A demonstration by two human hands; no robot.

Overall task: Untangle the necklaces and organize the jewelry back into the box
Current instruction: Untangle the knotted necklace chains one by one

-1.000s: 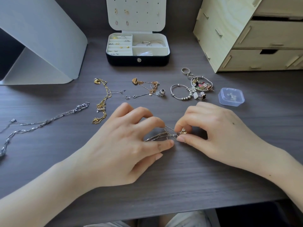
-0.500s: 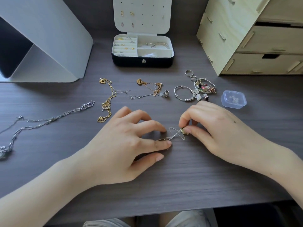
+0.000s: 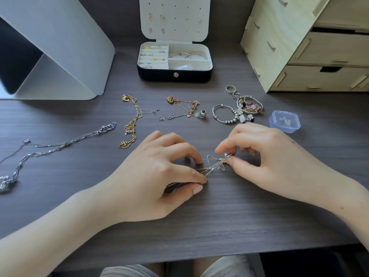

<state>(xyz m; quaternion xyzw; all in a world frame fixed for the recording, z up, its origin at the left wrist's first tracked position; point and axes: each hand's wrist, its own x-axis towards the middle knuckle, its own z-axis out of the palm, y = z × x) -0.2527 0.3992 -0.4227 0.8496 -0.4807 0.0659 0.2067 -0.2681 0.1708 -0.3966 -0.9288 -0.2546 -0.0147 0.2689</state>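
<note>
A dark wood-grain bench (image 3: pixel 219 226) fills the view. At its back right stands a pale wooden drawer unit (image 3: pixel 279 37), with a dark gap above one drawer and a notch cut in the lowest. At the back left sits a grey folded stand (image 3: pixel 65 47), its hollow side dark. Grey trouser knees (image 3: pixel 225 266) show below the bench's near edge.

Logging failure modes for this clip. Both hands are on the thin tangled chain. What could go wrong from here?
1. The left hand and right hand both pinch the chain. Pulling apart could tighten the knot or snap the fine links.
2. The right hand's knuckles sit close to the bracelet and clear case, so a wide pull might knock them.
3. Part of the chain runs under the left hand, hidden, so further tangles may be missed.
</note>
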